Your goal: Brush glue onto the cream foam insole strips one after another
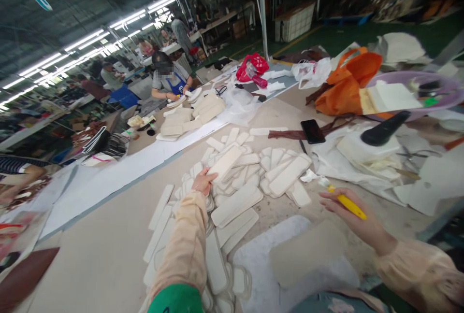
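Note:
My left hand reaches into a heap of cream, round-cornered flat pieces and pinches the end of one long cream piece between thumb and fingers. In my right hand is a yellow-handled brush with a pale tip, held over the table at the right. Below that hand, a larger beige panel lies on a white sheet near the table's front edge. More cream pieces lie between my hands.
To the right are a black phone, a white container with a dark handle, an orange bag and a purple basin. Across the table a co-worker handles similar pieces beside stacks. A metal post rises at the back.

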Available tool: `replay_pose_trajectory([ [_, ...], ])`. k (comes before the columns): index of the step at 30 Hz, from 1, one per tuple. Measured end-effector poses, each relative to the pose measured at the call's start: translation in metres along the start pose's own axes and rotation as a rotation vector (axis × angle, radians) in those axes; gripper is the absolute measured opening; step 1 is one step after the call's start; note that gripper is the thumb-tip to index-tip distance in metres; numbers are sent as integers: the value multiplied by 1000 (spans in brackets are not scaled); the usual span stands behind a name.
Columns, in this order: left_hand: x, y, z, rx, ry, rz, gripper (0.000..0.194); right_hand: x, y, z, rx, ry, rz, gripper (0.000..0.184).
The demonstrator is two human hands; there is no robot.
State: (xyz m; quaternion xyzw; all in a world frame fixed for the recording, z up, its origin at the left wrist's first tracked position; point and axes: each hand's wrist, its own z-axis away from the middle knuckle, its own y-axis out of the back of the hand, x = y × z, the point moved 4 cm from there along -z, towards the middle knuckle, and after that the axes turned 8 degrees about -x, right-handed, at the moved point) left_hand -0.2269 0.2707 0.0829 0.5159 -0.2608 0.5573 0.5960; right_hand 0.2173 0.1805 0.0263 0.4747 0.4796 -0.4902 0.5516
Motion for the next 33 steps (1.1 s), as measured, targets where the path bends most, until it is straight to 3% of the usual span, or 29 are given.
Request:
replay_pose_trajectory([
  [2,-15,6,-13,109,72,-152,38,8,12,9,22,-24,33,30],
  [6,-43,11,-22,184,149,-300,35,9,32,35,28,-75,93,23],
  [8,-53,7,-20,217,135,-384,39,7,37,47,-16,-93,139,22],
  [10,-62,-8,-4,215,36,-466,43,8,39,57,-59,-107,162,23],
  [12,-71,-37,34,129,-170,-546,47,14,38,68,-77,-126,142,25],
  [14,-86,-78,91,-54,-421,-611,54,22,32,80,-99,-170,81,28],
  [15,-98,-99,121,-147,-480,-629,61,25,28,85,-122,-200,48,29],
  [18,-138,-152,200,-348,-464,-669,92,30,12,96,-232,-275,32,30],
  [21,-163,-178,238,-373,-344,-686,106,20,-1,98,-414,-248,176,31],
  [24,-170,-183,245,-360,-277,-675,99,1,-9,96,-588,-102,313,31],
  [27,-171,-180,241,-362,-265,-647,88,-13,-13,97,-684,15,361,29],
  [33,-177,-176,242,-362,-299,-485,90,-16,-26,105,-675,170,446,22],
])
